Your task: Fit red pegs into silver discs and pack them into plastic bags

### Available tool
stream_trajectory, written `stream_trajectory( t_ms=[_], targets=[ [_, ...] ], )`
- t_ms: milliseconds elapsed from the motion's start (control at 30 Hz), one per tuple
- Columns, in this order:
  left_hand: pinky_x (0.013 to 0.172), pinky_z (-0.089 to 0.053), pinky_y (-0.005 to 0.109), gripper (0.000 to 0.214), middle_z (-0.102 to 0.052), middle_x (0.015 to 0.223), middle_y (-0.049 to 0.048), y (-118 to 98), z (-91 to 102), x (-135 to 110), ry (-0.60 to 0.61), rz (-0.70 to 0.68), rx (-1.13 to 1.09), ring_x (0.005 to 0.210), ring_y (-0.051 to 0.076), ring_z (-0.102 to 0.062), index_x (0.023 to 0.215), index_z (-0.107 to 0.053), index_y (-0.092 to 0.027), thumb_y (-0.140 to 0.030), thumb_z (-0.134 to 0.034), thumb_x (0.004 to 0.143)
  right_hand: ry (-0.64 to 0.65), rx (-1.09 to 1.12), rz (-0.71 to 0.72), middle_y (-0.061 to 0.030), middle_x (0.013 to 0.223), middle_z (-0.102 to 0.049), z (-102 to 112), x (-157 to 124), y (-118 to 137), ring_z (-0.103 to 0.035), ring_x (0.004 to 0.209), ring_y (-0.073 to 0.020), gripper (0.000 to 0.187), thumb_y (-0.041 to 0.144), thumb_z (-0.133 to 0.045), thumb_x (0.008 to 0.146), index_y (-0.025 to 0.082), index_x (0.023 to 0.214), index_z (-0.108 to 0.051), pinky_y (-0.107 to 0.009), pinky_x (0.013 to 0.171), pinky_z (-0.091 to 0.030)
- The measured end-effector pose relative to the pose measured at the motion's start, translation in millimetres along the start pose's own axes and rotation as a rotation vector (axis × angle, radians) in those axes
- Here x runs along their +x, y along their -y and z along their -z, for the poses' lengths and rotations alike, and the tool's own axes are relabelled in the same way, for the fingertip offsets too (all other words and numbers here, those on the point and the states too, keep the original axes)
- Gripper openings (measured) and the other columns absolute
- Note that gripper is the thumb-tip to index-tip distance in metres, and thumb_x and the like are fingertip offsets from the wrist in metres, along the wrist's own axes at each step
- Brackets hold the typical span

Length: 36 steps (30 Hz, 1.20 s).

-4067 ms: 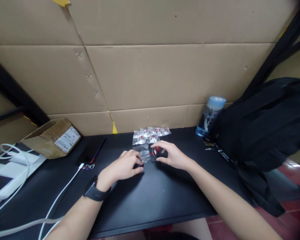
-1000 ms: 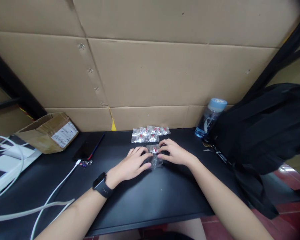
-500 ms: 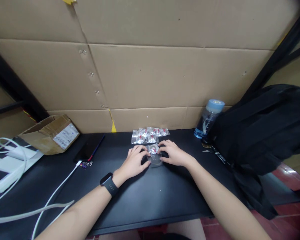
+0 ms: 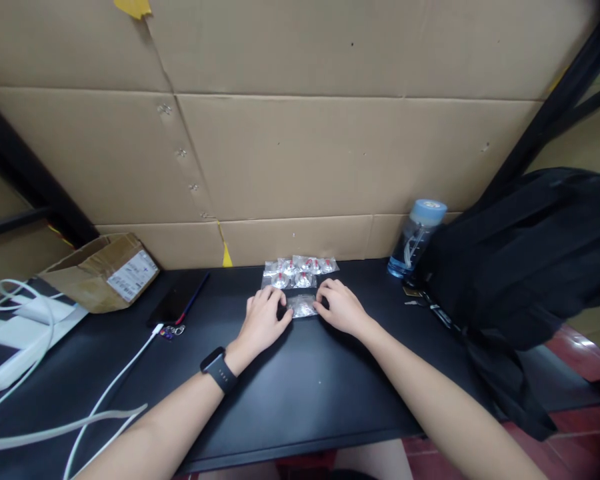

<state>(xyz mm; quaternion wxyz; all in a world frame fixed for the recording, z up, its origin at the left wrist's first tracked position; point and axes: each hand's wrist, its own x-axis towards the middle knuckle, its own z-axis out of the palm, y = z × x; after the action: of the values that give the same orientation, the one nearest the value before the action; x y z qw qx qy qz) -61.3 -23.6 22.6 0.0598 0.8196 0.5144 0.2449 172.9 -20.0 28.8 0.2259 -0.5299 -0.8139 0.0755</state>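
Observation:
A small clear plastic packet [image 4: 303, 306] with something silvery inside lies on the black table between my hands. My left hand [image 4: 265, 319] has its thumb and forefinger on the packet's left end; a black watch [image 4: 219, 370] is on that wrist. At the right end, my right hand [image 4: 343, 307] pinches the packet's edge with thumb and bent fingers. Glare on the plastic blurs what is inside. Just beyond lie several similar clear packets [image 4: 303, 279], each with a round silvery piece and some with a red mark, partly overlapping.
A cardboard wall stands behind the table [image 4: 290, 400]. On the left are an open cardboard box [image 4: 93, 280], a dark phone [image 4: 179, 300], a keyring [image 4: 172, 331] and white cables [image 4: 115, 380]. To the right stand a blue-lidded bottle [image 4: 414, 240] and a black backpack [image 4: 520, 260].
The packet's clear flap, spread toward me before, now lies folded over the round silvery piece. Both hands have shifted slightly, still at the packet's two ends.

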Motion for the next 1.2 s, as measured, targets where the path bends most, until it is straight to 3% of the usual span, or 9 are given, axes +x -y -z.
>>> stream_trajectory(
  t_ms=[100,233,400,600,833,933,1033,1133,1200],
  targets=[
    [0.095,-0.038,0.040,0.014,-0.060,0.119,0.0064,1,0.2,0,0.022,-0.104,-0.029,0.114,0.025,-0.053,0.106,-0.060,-0.024,-0.027,-0.051,0.096,-0.019,0.047,0.109,-0.0082,0.116,-0.064,0,0,5,-0.055,0.107,-0.0228,0.012,0.024,-0.060,0.094,0.021,0.102,-0.068,-0.037,0.093,-0.044],
    [0.098,-0.034,0.041,0.019,-0.064,0.125,0.0036,2,0.7,-1,0.124,-0.214,-0.054,0.122,0.025,-0.052,0.114,-0.060,-0.027,-0.035,-0.052,0.098,0.094,0.094,0.243,-0.0071,0.127,-0.066,3,-3,9,-0.052,0.120,-0.0267,0.025,0.029,-0.067,0.090,0.025,0.114,-0.068,-0.042,0.098,-0.038],
    [0.097,-0.032,0.041,0.030,-0.067,0.125,0.0023,6,-2.1,-1,0.157,-0.177,-0.075,0.120,0.026,-0.055,0.121,-0.058,-0.029,-0.034,-0.061,0.092,0.153,0.133,0.165,-0.0070,0.123,-0.070,0,-3,6,-0.057,0.117,-0.0251,0.034,0.019,-0.061,0.092,0.026,0.125,-0.062,-0.041,0.097,-0.035],
    [0.094,-0.031,0.039,0.031,-0.073,0.108,0.0001,8,-2.9,1,0.153,-0.085,-0.179,0.112,0.023,-0.062,0.128,-0.053,-0.030,-0.031,-0.053,0.097,0.159,0.292,0.066,-0.0048,0.108,-0.074,5,-1,5,-0.064,0.107,-0.0236,0.036,0.038,-0.057,0.099,0.028,0.133,-0.055,-0.042,0.099,-0.033],
    [0.092,-0.030,0.038,0.038,-0.073,0.090,-0.0020,7,-4.3,2,0.096,-0.008,-0.186,0.095,0.022,-0.067,0.132,-0.047,-0.027,-0.029,-0.055,0.095,0.100,0.193,0.026,-0.0007,0.090,-0.074,-1,0,1,-0.064,0.095,-0.0206,0.037,0.034,-0.060,0.096,0.026,0.132,-0.054,-0.041,0.094,-0.030],
    [0.089,-0.030,0.037,0.037,-0.072,0.086,-0.0029,9,-3.5,3,0.082,0.019,-0.138,0.095,0.022,-0.065,0.129,-0.050,-0.027,-0.031,-0.059,0.093,0.100,0.151,0.076,-0.0010,0.089,-0.071,-2,0,-1,-0.063,0.089,-0.0189,0.032,0.027,-0.063,0.093,0.024,0.124,-0.060,-0.038,0.091,-0.034],
    [0.088,-0.030,0.037,0.031,-0.070,0.085,-0.0025,9,-1.8,3,0.061,0.040,-0.087,0.095,0.022,-0.063,0.121,-0.056,-0.026,-0.032,-0.063,0.091,0.106,0.186,0.190,-0.0047,0.100,-0.068,0,-1,2,-0.061,0.094,-0.0190,0.026,0.024,-0.062,0.094,0.024,0.119,-0.067,-0.033,0.088,-0.042],
    [0.091,-0.031,0.040,0.011,-0.069,0.098,0.0019,10,-0.9,2,0.002,0.020,0.000,0.102,0.024,-0.059,0.098,-0.066,-0.024,-0.032,-0.065,0.090,0.130,0.184,0.275,-0.0073,0.115,-0.063,2,-4,8,-0.058,0.105,-0.0211,0.032,0.028,-0.063,0.095,0.028,0.127,-0.067,-0.034,0.095,-0.045],
    [0.093,-0.031,0.042,0.010,-0.067,0.107,0.0038,12,-1.7,2,-0.003,-0.024,0.030,0.110,0.026,-0.056,0.088,-0.070,-0.024,-0.031,-0.065,0.091,0.170,0.144,0.284,-0.0071,0.120,-0.061,3,-5,12,-0.057,0.109,-0.0225,0.036,0.032,-0.064,0.095,0.032,0.131,-0.066,-0.037,0.098,-0.044]
  ],
)
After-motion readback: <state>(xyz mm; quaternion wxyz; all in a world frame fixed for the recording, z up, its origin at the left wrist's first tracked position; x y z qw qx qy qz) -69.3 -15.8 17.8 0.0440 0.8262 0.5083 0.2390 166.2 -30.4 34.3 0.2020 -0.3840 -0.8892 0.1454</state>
